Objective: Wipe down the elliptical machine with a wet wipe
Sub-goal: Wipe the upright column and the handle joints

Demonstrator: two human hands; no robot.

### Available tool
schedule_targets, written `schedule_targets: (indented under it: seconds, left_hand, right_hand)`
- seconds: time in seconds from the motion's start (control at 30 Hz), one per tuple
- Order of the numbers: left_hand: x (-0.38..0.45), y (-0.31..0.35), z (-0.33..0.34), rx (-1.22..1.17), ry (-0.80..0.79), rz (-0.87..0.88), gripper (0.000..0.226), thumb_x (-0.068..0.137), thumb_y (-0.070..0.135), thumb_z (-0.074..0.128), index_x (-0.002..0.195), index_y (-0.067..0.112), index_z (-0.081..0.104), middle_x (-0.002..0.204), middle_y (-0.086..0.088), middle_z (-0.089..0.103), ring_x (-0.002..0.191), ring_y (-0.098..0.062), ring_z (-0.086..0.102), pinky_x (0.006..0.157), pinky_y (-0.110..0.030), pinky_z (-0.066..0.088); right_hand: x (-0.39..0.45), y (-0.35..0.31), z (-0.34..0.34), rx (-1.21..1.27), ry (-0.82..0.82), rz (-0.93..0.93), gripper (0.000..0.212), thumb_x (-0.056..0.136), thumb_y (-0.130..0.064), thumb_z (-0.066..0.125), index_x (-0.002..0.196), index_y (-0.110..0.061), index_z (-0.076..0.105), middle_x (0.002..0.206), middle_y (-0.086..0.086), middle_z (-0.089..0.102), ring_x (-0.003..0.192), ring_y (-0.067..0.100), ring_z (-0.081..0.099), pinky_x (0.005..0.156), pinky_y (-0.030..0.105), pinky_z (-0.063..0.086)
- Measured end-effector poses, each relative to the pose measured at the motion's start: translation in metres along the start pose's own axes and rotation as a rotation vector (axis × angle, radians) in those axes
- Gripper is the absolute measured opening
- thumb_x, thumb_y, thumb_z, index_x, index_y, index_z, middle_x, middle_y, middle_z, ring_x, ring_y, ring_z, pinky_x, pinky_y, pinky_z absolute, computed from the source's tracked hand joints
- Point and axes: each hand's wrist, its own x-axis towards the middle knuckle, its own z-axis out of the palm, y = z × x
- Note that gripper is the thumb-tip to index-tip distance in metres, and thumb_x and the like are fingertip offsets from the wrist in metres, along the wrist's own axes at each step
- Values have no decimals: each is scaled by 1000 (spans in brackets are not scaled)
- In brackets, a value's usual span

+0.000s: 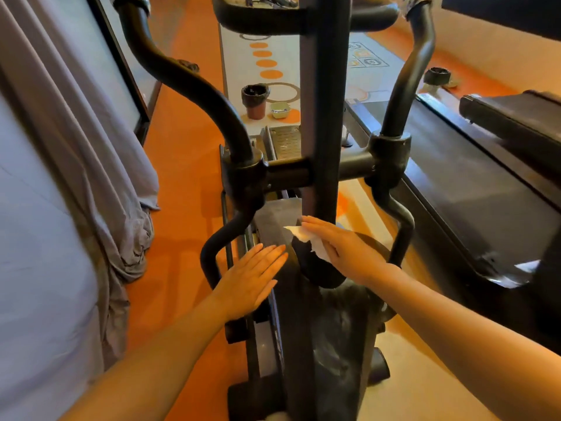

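Flat-fingered, her right hand (337, 247) is pressing the wet wipe (306, 241) onto the elliptical machine's housing (273, 226) beside the centre post (321, 117), left hand (255, 278) lying open nearby, likely sweeping downward next.

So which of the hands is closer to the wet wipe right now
Right. The right hand lies flat on the wet wipe, pressing it against the elliptical's black housing by the upright post. The left hand rests flat on the housing's left side, apart from it.

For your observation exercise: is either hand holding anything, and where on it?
The right hand presses a white wet wipe flat under straight fingers against the elliptical machine; its edges stick out. The left hand holds nothing.
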Motion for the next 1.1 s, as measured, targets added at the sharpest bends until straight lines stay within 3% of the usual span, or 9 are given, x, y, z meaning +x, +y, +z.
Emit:
schedule_targets:
  seconds: [0.1, 0.2, 0.3, 0.37, 0.5, 0.63, 0.77, 1.0, 1.1]
  left_hand:
    - [2, 23, 3, -15, -32, -44, 67, 93, 36, 60, 148, 10, 32, 151, -10, 44, 139, -24, 41, 122, -42, 23]
    - [3, 46, 7, -36, -55, -81, 59, 98, 38, 45, 148, 10, 32, 151, -9, 44, 140, -23, 40, 120, -41, 22]
    - [4, 67, 12, -60, -126, -118, 59, 97, 39, 34, 148, 9, 39, 151, -9, 45, 140, -23, 42, 118, -43, 31]
    - [4, 80, 17, -86, -155, -177, 61, 96, 40, 33, 148, 9, 40, 152, -10, 45, 139, -24, 44, 115, -45, 36]
    - [-1, 107, 27, -144, -191, -302, 64, 97, 42, 31, 151, 10, 25, 156, -10, 38, 142, -25, 40, 113, -46, 38]
    - [-4, 119, 34, -152, -176, -310, 66, 98, 41, 47, 152, 10, 27, 158, -10, 34, 144, -26, 36, 112, -46, 39]
    - [-7, 115, 38, -164, -190, -300, 64, 99, 45, 32, 154, 13, 21, 160, -8, 29, 146, -24, 31, 115, -44, 35]
    - [-19, 112, 53, -164, -199, -249, 67, 100, 45, 27, 157, 12, 14, 161, -9, 27, 148, -25, 26, 116, -44, 33]
    - [-21, 105, 59, -102, -218, -191, 72, 99, 48, 25, 158, 13, 3, 162, -8, 24, 150, -25, 21, 119, -42, 24]
  right_hand:
    - [-25, 3, 0, 115, -21, 118, 46, 101, 1, 40, 145, -10, 45, 150, -4, 41, 135, 4, 32, 102, -5, 15]
    - [-44, 14, 2, 184, -37, 154, 47, 100, 3, 37, 145, -11, 44, 151, 0, 42, 136, 7, 33, 105, 0, 19]
    - [-64, 29, 9, 168, -93, 137, 49, 101, -1, 39, 148, -15, 40, 156, -3, 36, 143, 11, 30, 116, 15, 20]
    - [-78, 40, 18, 110, -155, 91, 51, 102, -6, 45, 151, -19, 37, 159, -4, 29, 147, 7, 18, 121, 22, 12]
    - [-103, 55, 47, -52, -181, -54, 62, 97, 0, 52, 153, -18, 31, 161, -8, 12, 147, 1, -12, 117, 16, -9]
    - [-125, 62, 75, -200, -193, -52, 63, 100, -12, 44, 156, -25, 19, 164, -7, 8, 151, 9, -8, 122, 34, -4]
    - [-139, 66, 84, -262, -234, -51, 55, 106, -33, 25, 158, -31, 8, 164, -11, 2, 151, 10, -8, 122, 35, -8]
    - [-141, 94, 72, -451, -372, -376, 66, 98, -28, 51, 156, -30, 19, 163, -11, 14, 151, 11, 0, 121, 39, -2]
    - [-121, 102, 60, -534, -426, -555, 62, 98, -31, 50, 155, -28, 26, 163, -7, 17, 152, 14, 5, 121, 42, 5]
